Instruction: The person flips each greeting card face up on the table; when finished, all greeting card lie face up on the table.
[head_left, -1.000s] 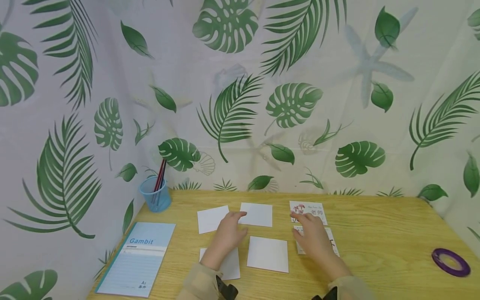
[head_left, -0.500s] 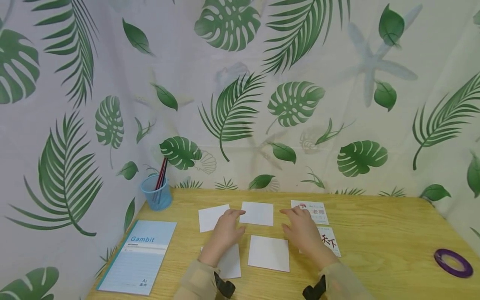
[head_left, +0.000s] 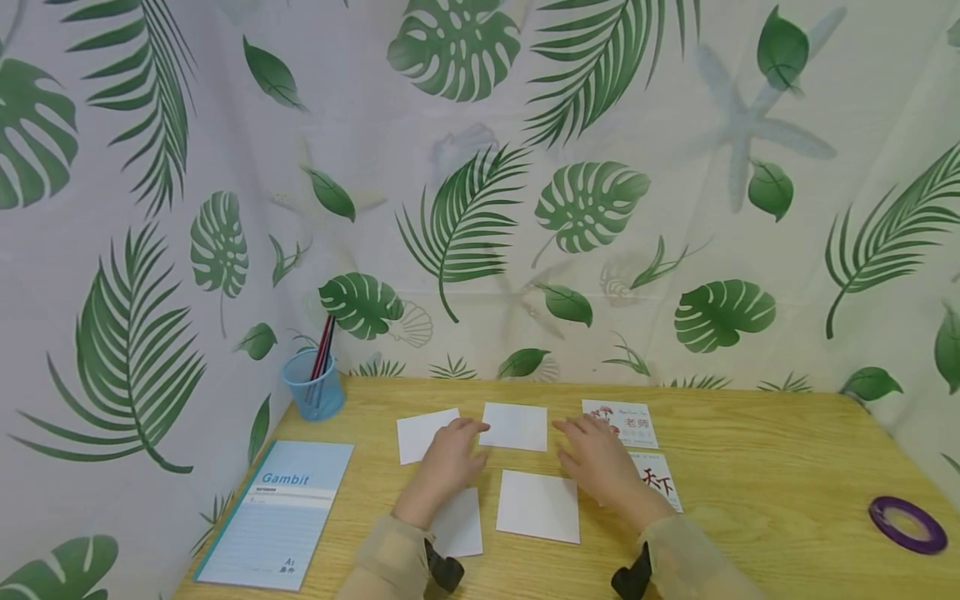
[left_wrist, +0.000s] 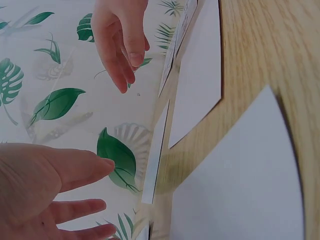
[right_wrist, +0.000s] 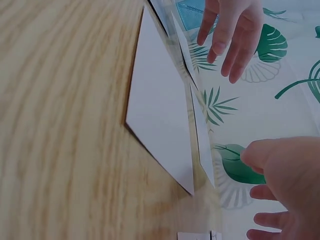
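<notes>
Several blank white cards lie on the table, among them a back-left card (head_left: 416, 433), a back-middle card (head_left: 517, 427), a front-left card (head_left: 463, 529) and a front-middle card (head_left: 537, 507). To their right are two printed cards, one with pink flowers (head_left: 636, 422) and one with large red characters (head_left: 662, 483). My left hand (head_left: 442, 462) hovers over the left white cards, fingers extended, holding nothing. Also empty, my right hand (head_left: 600, 458) is raised partly over the printed cards, its fingertips towards the back-middle card. In the left wrist view, both hands appear above the card surfaces, palms facing each other.
A blue notebook (head_left: 277, 512) lies at the table's left. Behind it stands a blue mesh cup (head_left: 313, 400) with several dark pencils. A purple ring of tape (head_left: 879, 521) rests at the far right. Leaf-patterned cloth (head_left: 480, 250) hangs behind the wooden table (head_left: 765, 475).
My right hand has moved left from the printed cards towards the middle, uncovering more of them. My left hand has shifted only slightly. The cards lie as before.
</notes>
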